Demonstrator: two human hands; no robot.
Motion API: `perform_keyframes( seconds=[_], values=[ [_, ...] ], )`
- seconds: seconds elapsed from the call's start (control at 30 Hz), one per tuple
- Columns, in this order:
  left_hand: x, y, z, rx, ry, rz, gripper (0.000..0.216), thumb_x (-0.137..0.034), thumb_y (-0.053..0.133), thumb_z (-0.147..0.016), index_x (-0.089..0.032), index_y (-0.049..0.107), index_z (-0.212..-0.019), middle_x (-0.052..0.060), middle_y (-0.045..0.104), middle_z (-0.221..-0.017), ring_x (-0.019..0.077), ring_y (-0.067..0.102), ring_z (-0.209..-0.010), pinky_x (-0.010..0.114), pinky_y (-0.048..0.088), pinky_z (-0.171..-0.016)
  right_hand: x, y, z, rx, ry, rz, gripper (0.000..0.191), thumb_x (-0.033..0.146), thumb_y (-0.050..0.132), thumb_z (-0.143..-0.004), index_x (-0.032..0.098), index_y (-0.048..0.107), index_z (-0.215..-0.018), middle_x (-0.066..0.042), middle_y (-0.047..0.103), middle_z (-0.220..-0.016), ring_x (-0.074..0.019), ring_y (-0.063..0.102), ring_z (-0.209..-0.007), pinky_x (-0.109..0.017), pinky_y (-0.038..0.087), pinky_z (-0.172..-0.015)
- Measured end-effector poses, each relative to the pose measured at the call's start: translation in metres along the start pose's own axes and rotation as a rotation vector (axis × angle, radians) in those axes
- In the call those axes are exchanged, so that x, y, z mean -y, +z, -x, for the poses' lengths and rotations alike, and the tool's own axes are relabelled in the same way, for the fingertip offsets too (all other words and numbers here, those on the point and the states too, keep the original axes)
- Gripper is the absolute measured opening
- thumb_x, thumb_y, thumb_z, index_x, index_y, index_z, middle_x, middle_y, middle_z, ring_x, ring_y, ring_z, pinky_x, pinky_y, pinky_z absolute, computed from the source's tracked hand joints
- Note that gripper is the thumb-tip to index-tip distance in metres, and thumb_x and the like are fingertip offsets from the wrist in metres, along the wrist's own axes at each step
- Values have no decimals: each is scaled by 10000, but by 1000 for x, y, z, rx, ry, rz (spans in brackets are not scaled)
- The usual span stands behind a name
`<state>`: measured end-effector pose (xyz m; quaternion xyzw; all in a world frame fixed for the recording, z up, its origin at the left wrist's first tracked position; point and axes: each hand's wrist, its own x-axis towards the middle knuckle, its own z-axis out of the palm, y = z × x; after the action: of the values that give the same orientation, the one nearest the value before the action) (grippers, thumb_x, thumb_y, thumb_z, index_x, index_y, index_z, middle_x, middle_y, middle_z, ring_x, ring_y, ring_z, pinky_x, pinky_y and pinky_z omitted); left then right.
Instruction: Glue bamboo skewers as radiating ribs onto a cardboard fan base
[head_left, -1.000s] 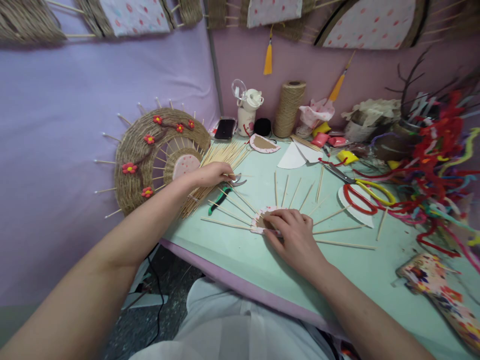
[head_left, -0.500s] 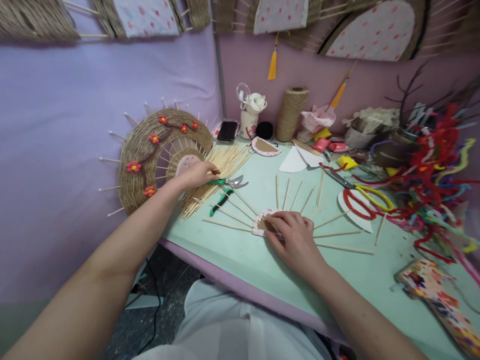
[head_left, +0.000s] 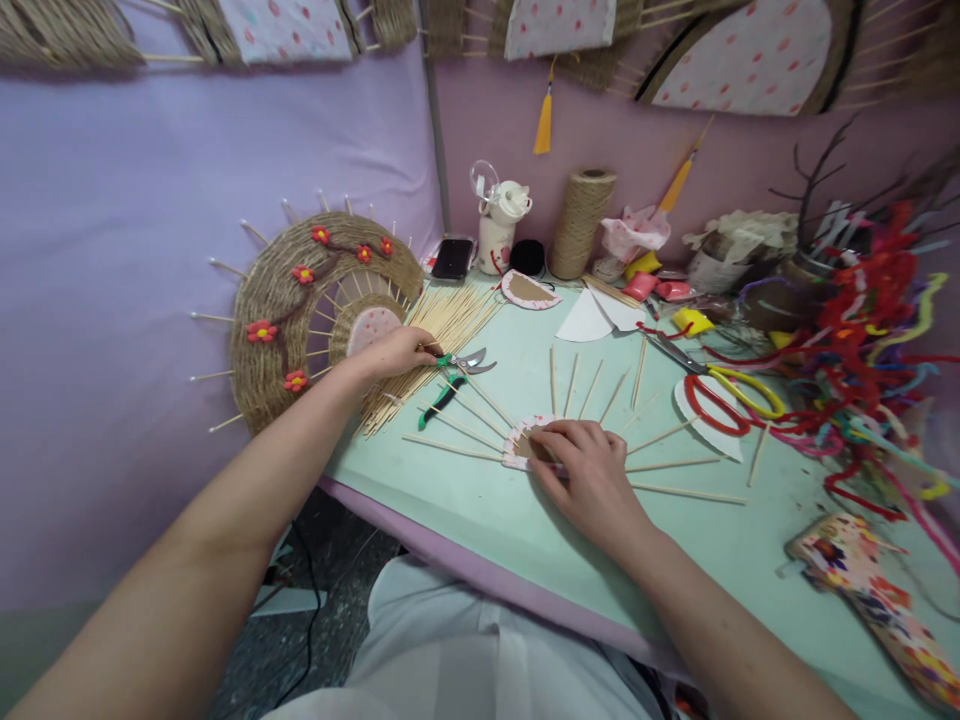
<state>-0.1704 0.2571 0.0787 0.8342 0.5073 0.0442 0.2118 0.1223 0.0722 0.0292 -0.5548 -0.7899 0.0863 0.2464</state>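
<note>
My left hand (head_left: 409, 350) reaches over a pile of thin bamboo sticks (head_left: 465, 312), its fingers curled on the upper green handle of the pruning shears (head_left: 442, 402). The shears lie spread on the table, blades pointing right. My right hand (head_left: 587, 462) grips a small half-round cardboard piece (head_left: 523, 447) with a pink-spotted white rim, thumb at its straight edge and fingers over its face. Cut sticks fan out around this piece, several on each side. Part of the cardboard is hidden under my right hand.
A twine-wrapped fan with red flowers (head_left: 289, 330) leans at the left. Behind are a phone (head_left: 453, 259), a white bottle (head_left: 496, 240) and a twine spool (head_left: 583, 222). Scissors (head_left: 684, 355), pipe cleaners (head_left: 862, 330) and a patterned glue gun (head_left: 855, 570) lie to the right.
My left hand has moved slightly right, and its fingers now cover more of the shears' upper handle. My right hand stays on the cardboard piece. The view has shifted a little.
</note>
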Motion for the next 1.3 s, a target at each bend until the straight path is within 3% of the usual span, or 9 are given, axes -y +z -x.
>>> perform_keyframes(
  seconds=[0.17, 0.33, 0.6, 0.87, 1.3],
  values=[
    [-1, 1, 1, -5, -4, 0, 285, -305, 599, -807, -149, 733, -1005, 60, 742, -1003, 180, 645, -908, 264, 466, -814, 3, -9, -5, 2, 0, 12, 205, 311, 517, -934, 254, 681, -1042, -81, 662, -1120, -251, 525, -1053, -415, 295, -849],
    [-2, 1, 1, -15, 16, -21, 262, -297, 591, -817, -165, 732, -994, 48, 746, -998, 173, 644, -907, 257, 465, -825, 15, -17, -32, 58, 26, 63, 243, 317, 481, -953, 238, 694, -1040, -94, 670, -1075, -261, 515, -1035, -417, 283, -849],
    [-3, 4, 2, -35, 47, -57, 269, -293, 578, -838, -180, 725, -1033, 47, 737, -1027, 177, 636, -927, 258, 460, -843, 17, 15, -75, 168, 45, 95, 240, 323, 508, -914, 212, 720, -896, -98, 666, -925, -255, 520, -941, -366, 254, -741],
    [-4, 4, 0, -24, 68, -63, 261, -288, 569, -843, -181, 732, -1016, 46, 739, -1019, 175, 632, -914, 254, 453, -830, 25, 16, -76, 183, 148, 79, 256, 182, 475, -892, 207, 713, -801, -70, 682, -878, -217, 537, -901, -349, 247, -725],
    [-3, 8, -6, -41, 81, -43, 268, -314, 563, -846, -186, 729, -1014, 38, 744, -1020, 177, 640, -941, 244, 461, -827, 28, 17, -72, 165, 137, 50, 253, 192, 474, -899, 212, 707, -802, -64, 683, -889, -215, 531, -889, -353, 257, -736]
  ],
)
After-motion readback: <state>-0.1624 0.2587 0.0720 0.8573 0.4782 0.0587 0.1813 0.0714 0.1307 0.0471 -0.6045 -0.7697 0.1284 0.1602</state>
